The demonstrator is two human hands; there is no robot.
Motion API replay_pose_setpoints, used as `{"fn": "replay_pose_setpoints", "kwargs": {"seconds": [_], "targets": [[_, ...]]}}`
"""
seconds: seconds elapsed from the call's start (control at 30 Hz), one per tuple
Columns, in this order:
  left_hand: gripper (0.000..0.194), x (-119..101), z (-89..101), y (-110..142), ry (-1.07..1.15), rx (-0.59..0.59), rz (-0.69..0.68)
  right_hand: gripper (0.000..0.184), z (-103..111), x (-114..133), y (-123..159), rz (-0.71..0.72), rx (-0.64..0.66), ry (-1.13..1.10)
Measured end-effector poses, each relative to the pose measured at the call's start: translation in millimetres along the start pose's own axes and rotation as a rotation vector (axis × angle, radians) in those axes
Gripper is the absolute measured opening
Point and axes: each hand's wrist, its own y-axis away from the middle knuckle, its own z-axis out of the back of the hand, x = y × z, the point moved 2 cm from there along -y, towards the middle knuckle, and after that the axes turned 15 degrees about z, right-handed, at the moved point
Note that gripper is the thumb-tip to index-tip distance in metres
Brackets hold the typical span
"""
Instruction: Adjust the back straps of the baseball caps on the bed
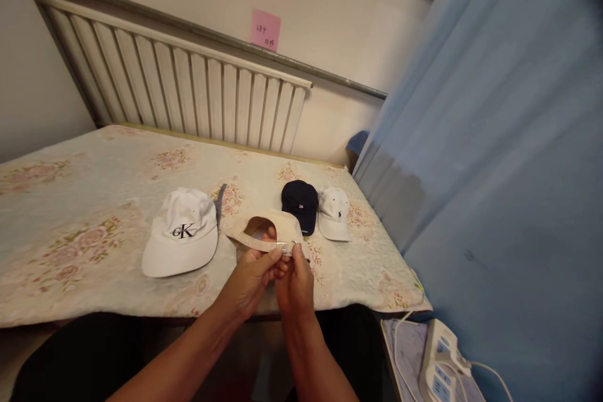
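A beige cap [277, 225] is held just above the near edge of the table, its back opening turned toward me. My left hand [252, 273] pinches its rear strap [257, 244] from the left. My right hand [296, 279] pinches the strap's metal buckle [291, 245] from the right. Both hands have their fingers closed on the strap. To the left lies a white cap [181, 239] with a black logo, brim toward me.
A navy cap [300, 204] and a small white cap [333, 212] lie behind the beige one on the floral tablecloth [85, 213]. A white radiator [188, 85] stands against the wall with a pink note [265, 29]. A blue curtain [494, 157] hangs right; power strips [443, 361] lie below.
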Motion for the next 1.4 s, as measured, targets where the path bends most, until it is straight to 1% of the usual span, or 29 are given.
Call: {"fn": "replay_pose_setpoints", "kwargs": {"seconds": [0.1, 0.2, 0.27, 0.37, 0.5, 0.6, 0.7, 0.8, 0.87, 0.93, 1.03, 1.17, 1.4], "targets": [[0.019, -0.6, -1.7, -1.0, 0.011, -0.003, -0.019, 0.037, 2.1, 0.7, 1.3, 0.011, 0.023, 0.013], [0.019, -2.0, -0.4, -0.9, 0.013, -0.024, -0.029, 0.034, 9.7, 3.5, 6.4, 0.019, 0.039, 0.076], [0.019, -3.0, 0.6, -0.7, 0.012, -0.023, -0.031, 0.03, 18.7, 6.6, 12.1, 0.016, 0.036, 0.165], [0.019, -4.3, 1.5, -0.2, 0.019, -0.021, -0.026, 0.025, 32.7, 15.1, 21.2, 0.0, 0.066, 0.358], [0.02, -5.3, 1.8, 0.7, 0.022, -0.053, -0.043, 0.018, 41.8, 36.3, 28.8, 0.031, 0.074, 0.586], [0.019, -4.7, 0.1, 1.0, 0.006, -0.061, -0.048, 0.012, 39.1, 54.8, 27.6, 0.119, 0.067, 0.701], [0.021, -2.6, -2.4, 2.2, -0.021, -0.052, -0.032, 0.007, 32.7, 68.1, 21.0, 0.254, 0.108, 0.84], [0.021, -0.5, -3.9, 4.4, -0.032, -0.058, -0.026, 0.006, 23.7, 75.1, 13.7, 0.485, 0.2, 0.986], [0.022, 0.4, -4.4, 5.5, -0.047, -0.05, -0.028, 0.01, 17.3, 76.4, 10.7, 0.633, 0.274, 1.063], [0.022, 0.8, -4.5, 6.1, -0.055, -0.042, -0.041, 0.016, 12.2, 75.4, 9.0, 0.721, 0.342, 1.115], [0.024, 1.4, -4.3, 6.0, -0.068, -0.042, -0.052, 0.022, 7.8, 72.5, 7.9, 0.758, 0.439, 1.164], [0.023, 2.6, -4.3, 5.6, -0.104, -0.038, -0.082, 0.027, 5.1, 69.6, 7.7, 0.749, 0.54, 1.213], [0.018, 6.7, 3.3, 3.8, -0.17, -0.06, -0.11, 0.024, 5.4, 65.5, 6.1, 0.737, 0.55, 1.224]]}}
